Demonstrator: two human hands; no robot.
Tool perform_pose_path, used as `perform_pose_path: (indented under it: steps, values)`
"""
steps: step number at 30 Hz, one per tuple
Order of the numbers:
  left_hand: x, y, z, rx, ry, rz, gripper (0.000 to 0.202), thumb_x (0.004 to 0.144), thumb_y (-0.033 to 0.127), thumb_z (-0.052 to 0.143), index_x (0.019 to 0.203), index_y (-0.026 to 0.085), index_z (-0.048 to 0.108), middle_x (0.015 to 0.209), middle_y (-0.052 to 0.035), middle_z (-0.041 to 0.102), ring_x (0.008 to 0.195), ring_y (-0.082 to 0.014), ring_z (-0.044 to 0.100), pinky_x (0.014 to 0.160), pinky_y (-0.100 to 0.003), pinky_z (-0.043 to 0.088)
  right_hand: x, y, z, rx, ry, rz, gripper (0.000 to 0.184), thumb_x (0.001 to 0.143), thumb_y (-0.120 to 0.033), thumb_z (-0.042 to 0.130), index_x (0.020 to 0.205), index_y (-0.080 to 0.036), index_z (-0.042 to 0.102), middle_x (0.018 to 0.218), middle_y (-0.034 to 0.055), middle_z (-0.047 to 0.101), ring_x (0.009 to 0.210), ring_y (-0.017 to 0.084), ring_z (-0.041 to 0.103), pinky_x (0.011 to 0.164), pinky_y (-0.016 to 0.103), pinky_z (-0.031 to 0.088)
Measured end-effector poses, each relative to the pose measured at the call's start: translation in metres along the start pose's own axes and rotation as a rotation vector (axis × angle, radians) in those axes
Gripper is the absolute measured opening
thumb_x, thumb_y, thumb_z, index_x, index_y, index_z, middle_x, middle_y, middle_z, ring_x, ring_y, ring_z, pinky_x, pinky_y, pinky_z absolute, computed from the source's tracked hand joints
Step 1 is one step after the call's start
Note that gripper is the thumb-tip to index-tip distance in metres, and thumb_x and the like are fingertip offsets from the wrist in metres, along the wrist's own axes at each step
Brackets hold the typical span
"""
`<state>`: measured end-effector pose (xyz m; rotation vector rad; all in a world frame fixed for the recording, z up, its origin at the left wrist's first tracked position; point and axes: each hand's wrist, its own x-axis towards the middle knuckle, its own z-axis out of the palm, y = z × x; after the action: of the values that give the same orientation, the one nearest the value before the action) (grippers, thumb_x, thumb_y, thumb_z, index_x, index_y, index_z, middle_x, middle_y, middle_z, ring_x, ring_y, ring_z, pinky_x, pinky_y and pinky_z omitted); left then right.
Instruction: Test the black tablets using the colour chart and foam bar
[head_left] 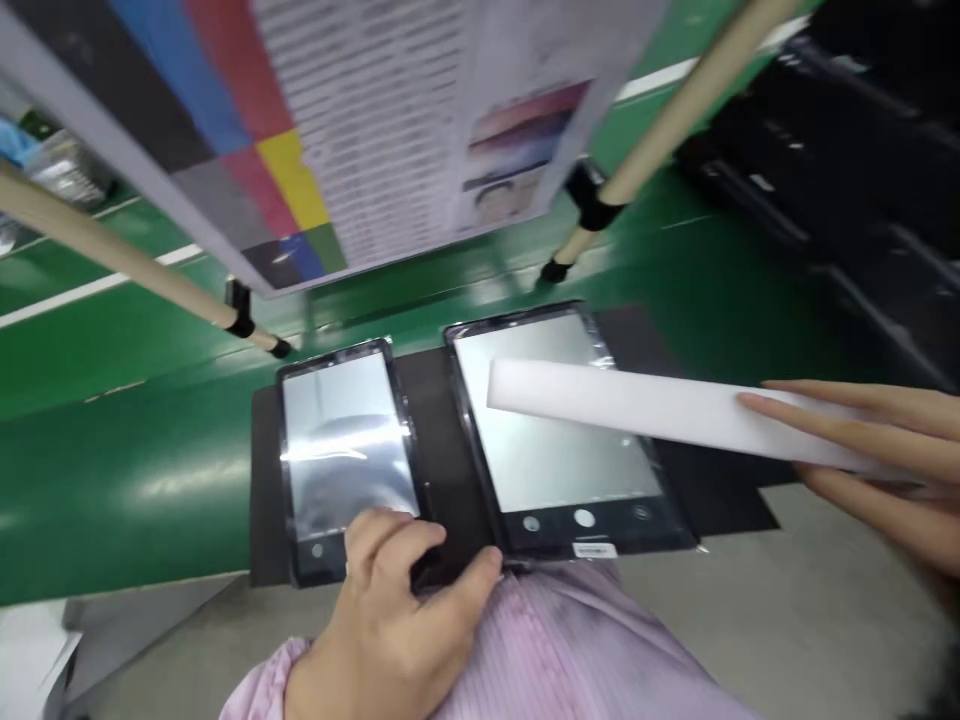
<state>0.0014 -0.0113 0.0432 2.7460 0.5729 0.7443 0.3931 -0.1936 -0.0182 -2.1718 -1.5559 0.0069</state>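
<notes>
Mat [431, 430], flat, black and matte, lies on a glossy green bench [187, 490]. On the mat's left part rests the left tablet [352, 430], a thin rectangle with rounded corners, its screen streaked by glare; on the mat's middle lies the right tablet [566, 455], its screen pale and smooth, a white label [595, 551] on its lower edge. Clear film glints along both rims.

Above the mat's right part, the right hand [900, 447] pinches a smooth, straight white bar [615, 398] between fingers above and below. The bar's far end crosses the right tablet's screen and hides a strip of it; whether they touch, I cannot tell. At the mat's near edge, the left hand [397, 625] has its thumb spread from bent fingers, covering the left tablet's lower corner; whether it presses, I cannot tell.

Beyond the mat, a flat printed chart [375, 120] with colour blocks hangs between two round tan poles [127, 250] with black feet. Blurred black cases [840, 170] crowd the mat's far right. Ribbed pink cloth [525, 650] bunches on its near side.
</notes>
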Motion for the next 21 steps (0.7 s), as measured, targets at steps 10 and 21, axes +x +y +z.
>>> perform_pose_path:
  steps: [10, 21]
  values:
    - [0.044, 0.045, 0.046, -0.012, -0.234, 0.164, 0.027, 0.094, 0.018, 0.055, 0.115, 0.020, 0.071, 0.108, -0.0116, 0.052, 0.105, -0.0291, 0.043, 0.089, -0.044, 0.043, -0.047, 0.011, -0.036, -0.118, 0.056, 0.087, 0.036, 0.087, -0.038, 0.055, 0.118, -0.029, 0.072, 0.118, 0.0095, 0.071, 0.104, 0.029, 0.068, 0.088, 0.046, 0.050]
    - [0.028, 0.037, 0.031, 0.106, -0.199, 0.056, 0.029, 0.095, 0.019, 0.053, 0.116, 0.019, 0.072, 0.104, -0.0098, 0.044, 0.100, -0.0271, 0.043, 0.092, -0.046, 0.031, -0.054, 0.024, -0.028, -0.231, 0.068, -0.115, 0.049, 0.098, -0.027, 0.050, 0.146, -0.034, 0.047, 0.123, 0.0113, 0.064, 0.105, 0.026, 0.065, 0.083, 0.042, 0.053]
